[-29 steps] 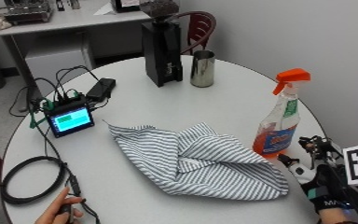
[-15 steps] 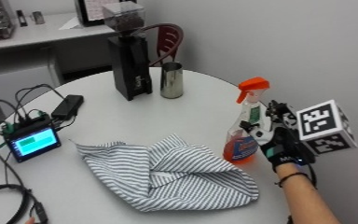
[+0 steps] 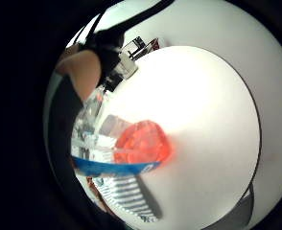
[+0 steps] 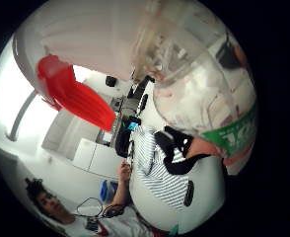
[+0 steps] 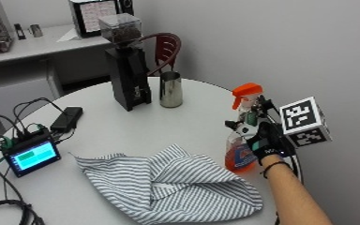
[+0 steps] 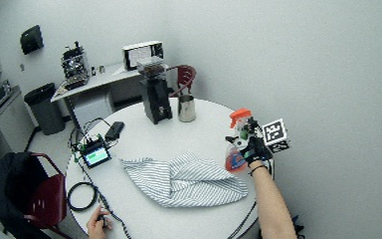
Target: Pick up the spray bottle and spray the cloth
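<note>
A spray bottle (image 5: pixel 241 157) with an orange trigger head (image 5: pixel 247 91) and orange liquid stands at the right side of the round white table (image 5: pixel 105 126). My gloved right hand (image 5: pixel 264 140) is against its far side, and its fingers (image 5: pixel 242 125) curl round the bottle's neck below the trigger. The bottle (image 4: pixel 199 84) fills the thumb side palm view, with the red trigger (image 4: pixel 71 94) beside it. A crumpled blue-and-white striped cloth (image 5: pixel 168 183) lies on the table just left of the bottle and also shows as the cloth (image 3: pixel 126 196) past the bottle's base (image 3: pixel 141 143).
A black coffee grinder (image 5: pixel 125 70) and a steel cup (image 5: pixel 170 90) stand at the back of the table. At the left edge are a small screen device (image 5: pixel 30 157), a black box (image 5: pixel 66 118) and cables. The person's bare hand (image 6: pixel 97 224) rests at the front edge.
My gloved hand rose from the table's front right edge to the bottle and closed round its neck. The outside camera has shifted too.
</note>
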